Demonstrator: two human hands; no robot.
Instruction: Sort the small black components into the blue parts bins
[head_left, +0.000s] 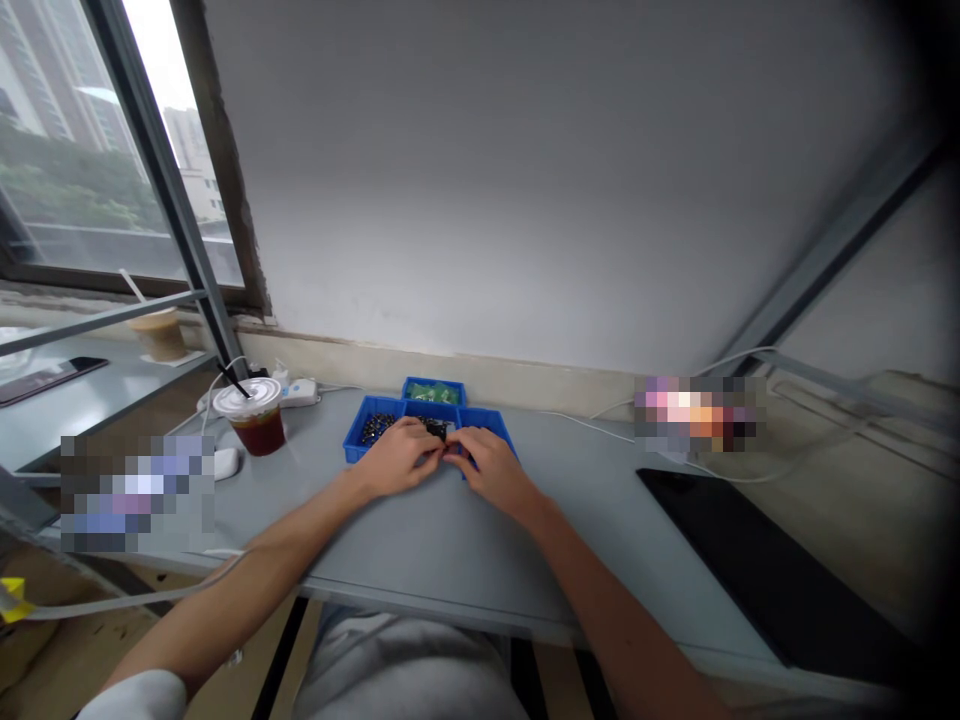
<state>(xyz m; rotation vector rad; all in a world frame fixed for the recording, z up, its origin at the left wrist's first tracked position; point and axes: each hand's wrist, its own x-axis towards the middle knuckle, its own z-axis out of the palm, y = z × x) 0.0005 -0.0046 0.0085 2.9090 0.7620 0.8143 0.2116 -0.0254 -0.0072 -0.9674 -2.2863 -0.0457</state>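
The blue rectangular open bins (487, 421) appeared to be smooth plastic. The flat grey tabletop (420, 540) was smooth with low sheen. The clear round cup lid (261, 398) was glossy plastic.

No readable text, label, brand, number or sign anywhere.

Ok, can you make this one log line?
left hand: at blue bins | right hand: close beside left hand | held: cannot tell
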